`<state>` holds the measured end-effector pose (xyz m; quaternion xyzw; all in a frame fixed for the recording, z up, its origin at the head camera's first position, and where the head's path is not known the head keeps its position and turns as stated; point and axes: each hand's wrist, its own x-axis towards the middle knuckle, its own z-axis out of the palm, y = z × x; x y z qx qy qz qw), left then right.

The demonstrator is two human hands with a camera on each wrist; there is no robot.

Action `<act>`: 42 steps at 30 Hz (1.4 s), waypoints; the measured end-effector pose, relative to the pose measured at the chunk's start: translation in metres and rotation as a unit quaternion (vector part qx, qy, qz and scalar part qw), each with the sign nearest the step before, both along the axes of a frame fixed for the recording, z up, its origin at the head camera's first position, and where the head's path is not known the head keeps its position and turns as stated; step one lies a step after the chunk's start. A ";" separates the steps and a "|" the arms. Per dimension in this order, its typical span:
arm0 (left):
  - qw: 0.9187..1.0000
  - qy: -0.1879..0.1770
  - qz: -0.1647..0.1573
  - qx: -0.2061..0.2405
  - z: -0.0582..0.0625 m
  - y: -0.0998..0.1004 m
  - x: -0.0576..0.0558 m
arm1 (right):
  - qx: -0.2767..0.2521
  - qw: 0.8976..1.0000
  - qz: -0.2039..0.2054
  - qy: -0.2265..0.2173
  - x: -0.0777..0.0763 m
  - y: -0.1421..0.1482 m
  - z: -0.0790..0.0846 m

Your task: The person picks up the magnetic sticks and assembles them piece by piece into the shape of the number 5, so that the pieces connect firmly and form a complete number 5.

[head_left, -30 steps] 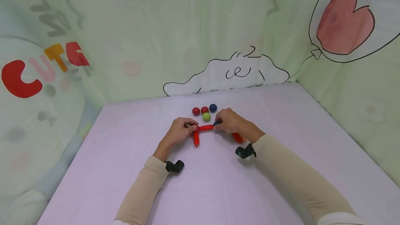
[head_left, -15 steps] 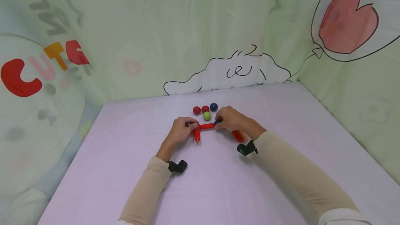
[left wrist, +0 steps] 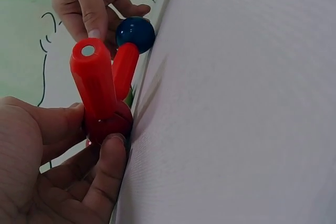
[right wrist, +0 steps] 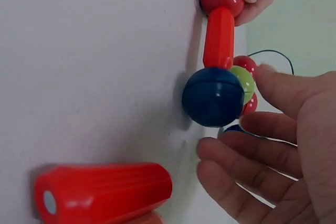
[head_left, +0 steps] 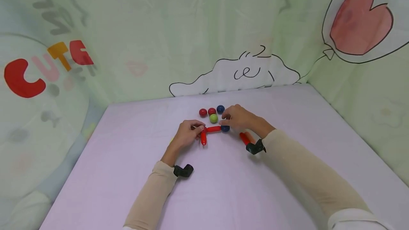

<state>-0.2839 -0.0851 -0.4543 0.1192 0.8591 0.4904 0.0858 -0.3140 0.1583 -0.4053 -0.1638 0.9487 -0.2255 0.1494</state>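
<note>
1. Since the earlier frames, the right hand (head_left: 241, 117) has let go of the joined blue ball (right wrist: 213, 98); its fingers now stand apart, curving loosely beside it and holding nothing.
2. The left hand (head_left: 187, 133) pinches a red ball (left wrist: 107, 128) between thumb and fingers, at the centre of the head view.
3. From that ball, one rod (head_left: 213, 129) runs right to the joined blue ball; another, the near rod (head_left: 203, 138), points toward the bottom of the frame.
4. Right of centre, a loose red rod (head_left: 244, 138) lies beside an orange piece (head_left: 250, 137), near the right wrist.
5. Just above centre sit two spare red balls (head_left: 202, 113), a green ball (head_left: 213, 118) and another blue ball (head_left: 220, 109).
</note>
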 end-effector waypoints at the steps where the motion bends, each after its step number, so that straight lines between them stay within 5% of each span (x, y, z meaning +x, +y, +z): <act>1: 1.000 -0.001 -0.001 0.001 0.000 0.000 0.000 | -0.001 1.000 -0.004 0.008 -0.001 0.000 0.000; 8: 1.000 -0.003 -0.002 0.001 -0.002 -0.001 -0.002 | 0.021 0.998 -0.028 0.046 -0.007 -0.003 0.000; 19: 1.000 0.015 -0.018 0.014 -0.006 -0.001 -0.004 | 0.082 0.990 -0.001 0.115 -0.020 -0.011 -0.003; 42: 1.000 0.010 -0.010 0.006 -0.004 0.000 0.000 | 0.062 0.997 -0.017 0.030 -0.030 -0.013 -0.014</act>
